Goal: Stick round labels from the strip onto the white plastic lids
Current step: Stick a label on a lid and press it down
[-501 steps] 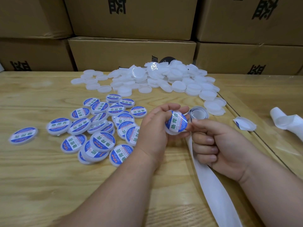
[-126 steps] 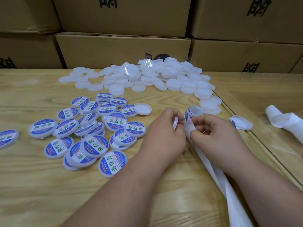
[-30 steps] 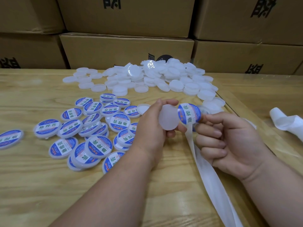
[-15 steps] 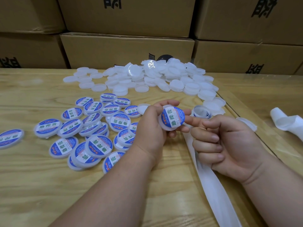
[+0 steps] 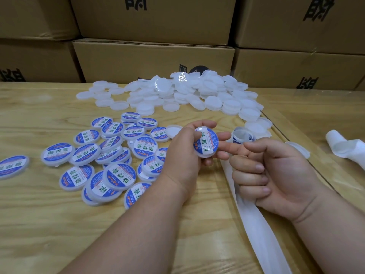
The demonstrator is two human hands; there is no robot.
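The left hand [image 5: 185,153] held one labelled lid [image 5: 206,142] at the centre of the frame, above the surface [image 5: 39,224]. Its grip was closed round the lid: the thumb lay on the lid's left edge and the fingers curled behind and under it. The lid's face was tilted toward the camera, and a round blue and white label covered it.

The right hand [image 5: 276,175] was just right of the lid, palm turned toward the camera. Three fingers were curled into the palm, with the strip [image 5: 256,230] running beneath them. The index finger [image 5: 229,146] reached left to the lid's right edge. Whether this grip clamped the strip could not be told.

The strip ran as a white band from under the right hand to the lower right edge of the frame. Its coiled end [image 5: 243,135] lay on the surface just beyond the index finger.

A cluster of labelled lids [image 5: 110,155] lay left of centre, several overlapping. One further labelled lid [image 5: 12,167] lay apart at the left edge. A heap of plain lids [image 5: 187,93] lay at upper centre, against stacked cartons [image 5: 154,58]. A loose curl of white backing [image 5: 345,145] lay at the right edge.
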